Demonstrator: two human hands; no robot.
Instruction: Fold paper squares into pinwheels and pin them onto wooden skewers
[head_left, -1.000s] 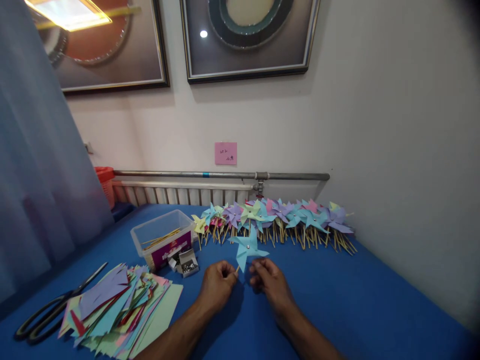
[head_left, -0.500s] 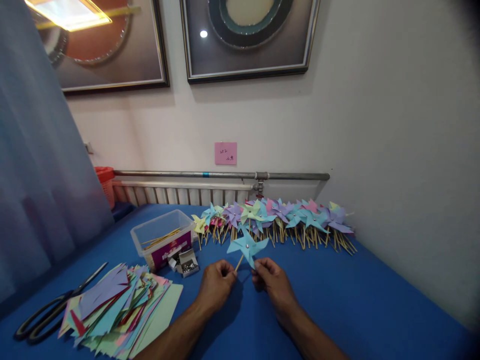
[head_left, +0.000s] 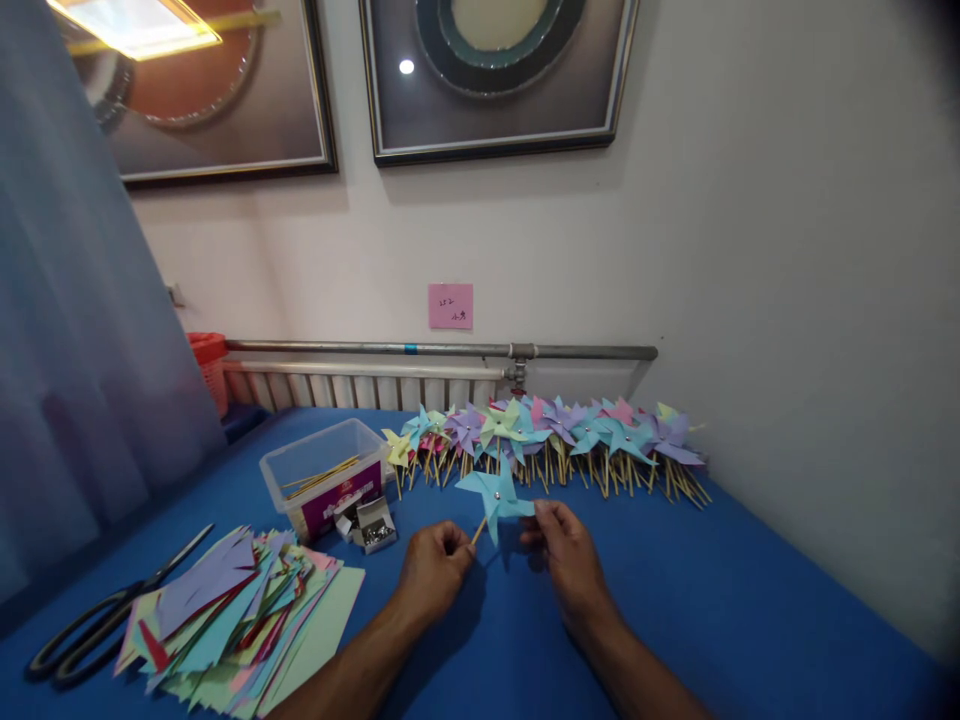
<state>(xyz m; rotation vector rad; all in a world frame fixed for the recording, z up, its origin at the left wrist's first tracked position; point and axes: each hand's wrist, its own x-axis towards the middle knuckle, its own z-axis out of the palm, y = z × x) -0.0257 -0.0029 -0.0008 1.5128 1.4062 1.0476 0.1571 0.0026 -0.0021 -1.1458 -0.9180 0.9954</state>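
Observation:
A light blue paper pinwheel (head_left: 498,494) with a silver pin at its centre is held up over the blue tabletop. My left hand (head_left: 437,565) is closed in a pinch around its thin wooden stick (head_left: 479,531). At the pinwheel's right side, the thumb and fingers of my right hand (head_left: 564,555) close on a blade tip. Behind it lies a long pile of finished pinwheels (head_left: 555,430) in blue, purple, green, pink and yellow. To the left, a small open box (head_left: 376,527) holds silver pins.
A clear plastic tub (head_left: 324,480) with wooden sticks stands at the left. Nearer are a heap of coloured paper pieces (head_left: 240,620) and black-handled scissors (head_left: 112,610). A pipe (head_left: 442,350), a radiator (head_left: 360,385) and a red basket (head_left: 210,370) line the wall.
The pinwheel's blades have turned counterclockwise. My right hand has shifted slightly right and up with a blade tip. My left hand stays in place on the stick.

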